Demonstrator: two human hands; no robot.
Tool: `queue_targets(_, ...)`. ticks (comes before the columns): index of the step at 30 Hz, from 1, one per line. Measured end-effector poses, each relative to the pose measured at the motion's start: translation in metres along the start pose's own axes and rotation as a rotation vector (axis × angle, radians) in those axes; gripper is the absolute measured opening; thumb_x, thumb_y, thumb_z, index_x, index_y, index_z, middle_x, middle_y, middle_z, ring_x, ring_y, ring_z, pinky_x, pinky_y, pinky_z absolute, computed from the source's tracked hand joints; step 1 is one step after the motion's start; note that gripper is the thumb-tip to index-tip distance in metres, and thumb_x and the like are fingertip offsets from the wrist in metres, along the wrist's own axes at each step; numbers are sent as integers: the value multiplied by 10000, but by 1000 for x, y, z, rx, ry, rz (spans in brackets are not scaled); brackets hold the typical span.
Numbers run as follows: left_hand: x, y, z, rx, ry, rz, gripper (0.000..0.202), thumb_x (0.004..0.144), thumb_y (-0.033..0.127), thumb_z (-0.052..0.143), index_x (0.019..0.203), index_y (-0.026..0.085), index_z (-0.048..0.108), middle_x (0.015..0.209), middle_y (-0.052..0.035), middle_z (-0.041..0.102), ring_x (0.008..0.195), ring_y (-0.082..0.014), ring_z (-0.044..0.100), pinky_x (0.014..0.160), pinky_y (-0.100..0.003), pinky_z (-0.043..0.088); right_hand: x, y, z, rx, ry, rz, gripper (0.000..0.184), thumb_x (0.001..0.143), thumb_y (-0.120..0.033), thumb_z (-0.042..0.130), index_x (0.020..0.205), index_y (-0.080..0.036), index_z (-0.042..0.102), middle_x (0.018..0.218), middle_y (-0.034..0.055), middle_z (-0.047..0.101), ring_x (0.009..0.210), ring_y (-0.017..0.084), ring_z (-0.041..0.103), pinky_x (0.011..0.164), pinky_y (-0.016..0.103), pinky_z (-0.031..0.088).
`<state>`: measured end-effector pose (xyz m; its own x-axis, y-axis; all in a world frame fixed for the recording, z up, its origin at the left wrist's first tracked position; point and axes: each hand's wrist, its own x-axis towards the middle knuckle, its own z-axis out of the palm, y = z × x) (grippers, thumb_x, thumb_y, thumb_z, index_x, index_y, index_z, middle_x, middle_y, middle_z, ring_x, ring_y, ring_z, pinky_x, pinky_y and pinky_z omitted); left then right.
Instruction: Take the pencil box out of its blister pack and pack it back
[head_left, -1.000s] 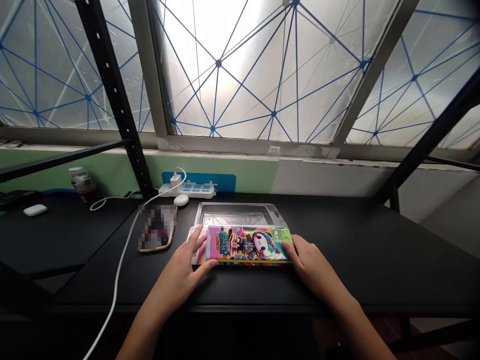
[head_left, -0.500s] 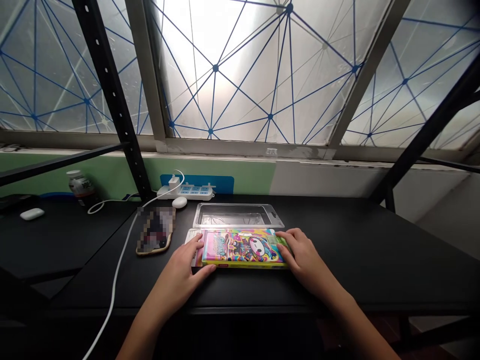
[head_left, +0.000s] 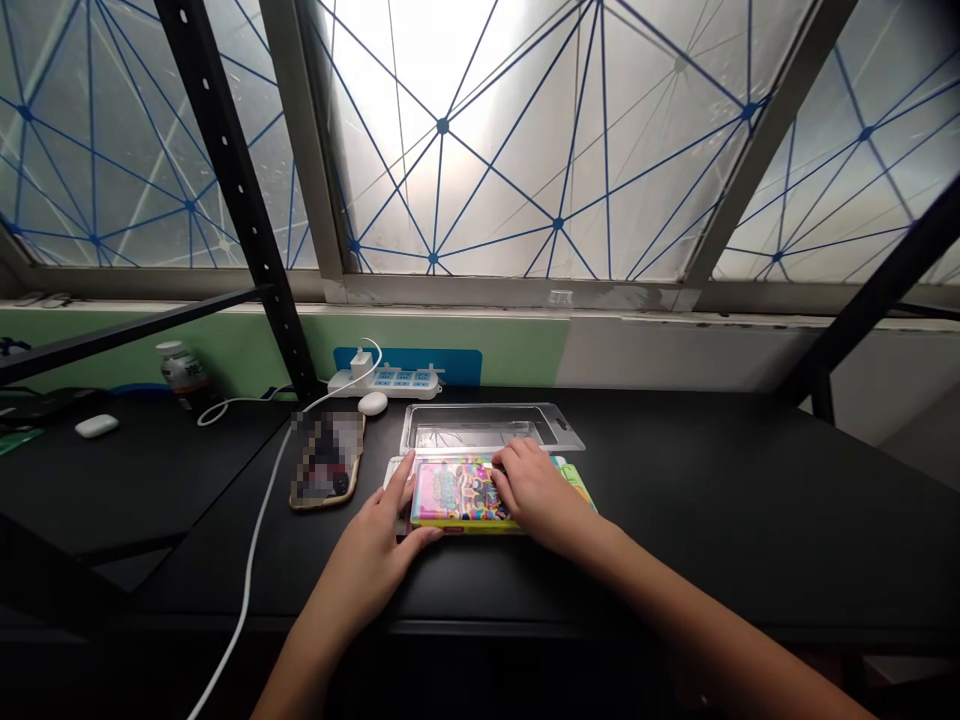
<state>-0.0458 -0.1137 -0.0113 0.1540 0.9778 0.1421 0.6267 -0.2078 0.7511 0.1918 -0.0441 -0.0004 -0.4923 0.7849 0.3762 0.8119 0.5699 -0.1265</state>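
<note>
A flat, brightly printed box [head_left: 454, 492] with a cartoon character and a yellow front side lies on the black desk. My left hand [head_left: 382, 520] holds its left end, thumb along the front edge and fingers at the far left corner. Over the right half of the printed top rests my right hand [head_left: 536, 490], its fingers bent and drawn together; whatever they may pinch is hidden, as is most of the character. A pale flat edge and a green corner [head_left: 576, 478] show from beneath or behind the box. Just beyond it lies a clear plastic tray [head_left: 480, 430].
Left of the box are a phone [head_left: 328, 462], a white rounded case [head_left: 373, 403] and a long white cable [head_left: 250, 570]. A power strip [head_left: 386, 380] stands against the wall. Further left are a bottle [head_left: 184, 372] and another white case [head_left: 97, 426]. Black metal posts [head_left: 240, 190] rise at both sides.
My right hand has moved left from the box's right end onto its top, uncovering the green corner. My left hand keeps its hold. The whole view has shifted slightly.
</note>
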Motion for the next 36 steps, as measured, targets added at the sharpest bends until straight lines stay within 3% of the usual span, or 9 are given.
queue_targets(9, 0, 1, -1, -9, 7, 12, 883, 932, 358, 577, 1594, 296, -5, 1431, -50, 578, 1334, -262, 524, 1093, -393, 382, 1, 6, 1, 57, 96, -32, 116, 988, -210, 444, 990, -184, 558, 993, 120, 566, 936, 270, 515, 835, 431, 498)
queue_targets(14, 3, -6, -5, -68, -13, 20, 552, 998, 545, 407, 1478, 275, 452, 1409, -31, 599, 1336, -290, 516, 1081, -391, 413, 0, 2, -12, 86, 223, -85, 154, 1017, -256, 428, 1066, -185, 555, 1058, 136, 577, 1010, 276, 511, 900, 440, 475)
queue_targets(16, 4, -7, -7, -147, -43, -7, 582, 1017, 587, 276, 1360, 247, 601, 1360, -31, 639, 1306, -299, 544, 1055, -392, 447, -9, 0, -24, 92, 305, -159, 158, 1019, -282, 447, 1074, -195, 566, 1052, 126, 608, 1007, 268, 536, 915, 437, 465)
queue_targets(20, 6, -7, -12, -174, -50, -73, 637, 990, 645, 292, 1343, 233, 627, 1412, -38, 593, 1361, -325, 482, 1129, -462, 368, -39, 0, -50, 62, 300, -290, 130, 986, -339, 548, 935, -243, 619, 1029, 62, 679, 953, 225, 612, 1050, 495, 355)
queue_targets(23, 6, -8, -16, -66, -86, -132, 607, 933, 666, 447, 1397, 296, 573, 1498, -22, 493, 1437, -358, 355, 1168, -539, 266, -65, 13, -59, 132, 151, -308, 217, 934, -462, 616, 875, -259, 664, 1091, 48, 695, 991, 234, 643, 1133, 550, 235)
queue_targets(27, 3, -11, -18, 16, -121, -116, 644, 901, 639, 531, 1470, 344, 467, 1539, -11, 431, 1443, -364, 337, 1150, -540, 308, -94, 47, -53, 378, -91, -89, 586, 792, -667, 673, 1263, -322, 623, 1423, 97, 547, 1311, 341, 492, 1142, 546, 292)
queue_targets(31, 0, -13, -15, 83, -99, -93, 696, 919, 606, 518, 1537, 337, 342, 1584, -11, 359, 1458, -352, 313, 1145, -517, 335, -108, 71, -44, 468, -239, 198, 1127, 649, -637, 813, 1566, -348, 225, 1663, 76, 159, 1499, 373, 175, 1174, 541, 280)
queue_targets(33, 0, -12, -13, 99, -95, -82, 692, 942, 597, 482, 1553, 328, 302, 1598, -10, 333, 1466, -341, 300, 1159, -511, 315, -108, 74, -42, 484, -252, 254, 1124, 704, -579, 802, 1585, -340, 146, 1666, 60, 148, 1500, 351, 189, 1201, 526, 236)
queue_targets(36, -1, -8, -13, 72, -79, -47, 639, 985, 587, 383, 1550, 295, 322, 1595, -9, 341, 1471, -307, 302, 1187, -480, 275, -105, 75, -41, 549, -218, 282, 893, 832, -540, 698, 1569, -325, 242, 1642, 43, 242, 1478, 327, 271, 1209, 504, 235)
